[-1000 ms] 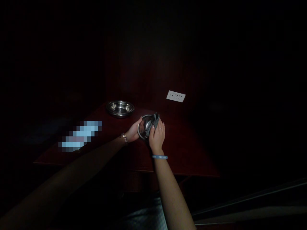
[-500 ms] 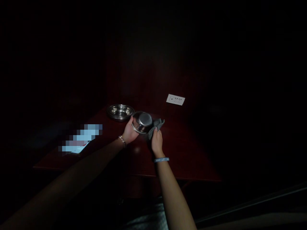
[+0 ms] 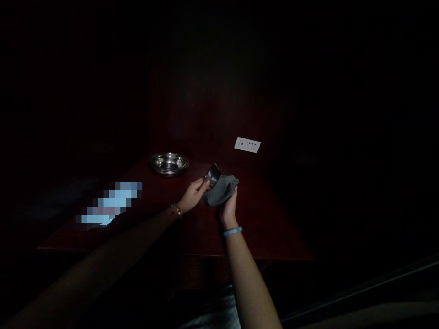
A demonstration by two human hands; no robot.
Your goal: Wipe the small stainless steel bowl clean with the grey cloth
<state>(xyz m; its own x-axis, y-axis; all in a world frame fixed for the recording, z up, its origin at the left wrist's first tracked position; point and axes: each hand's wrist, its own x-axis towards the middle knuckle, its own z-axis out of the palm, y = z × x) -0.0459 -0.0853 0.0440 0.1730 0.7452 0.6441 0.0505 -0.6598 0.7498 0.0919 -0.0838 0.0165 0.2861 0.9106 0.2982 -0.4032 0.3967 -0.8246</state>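
Note:
A small shiny metal bowl (image 3: 212, 175) is tilted on its side above the table, and my left hand (image 3: 192, 195) grips its near left edge, fingers closed. Just right of and below the bowl, a grey-green cloth (image 3: 219, 191) hangs partly spread over my right hand (image 3: 230, 205). That hand holds the cloth from beneath; most of its fingers are hidden behind the fabric. The bowl overlaps the cloth in view, and I cannot tell how firmly they touch. To the left, a stack of metal bowls (image 3: 168, 174) rests upright on the table.
The dark red wooden table (image 3: 267, 237) has its front edge near my forearms. A lit phone (image 3: 108, 222), mostly blurred out, lies at the left. A white socket panel (image 3: 247, 145) is at the back. Surroundings are very dark.
The bowl has turned from bottom-up to on its side, slightly right of before. The cloth, bunched at the bowl's right side before, is now spread more openly below it.

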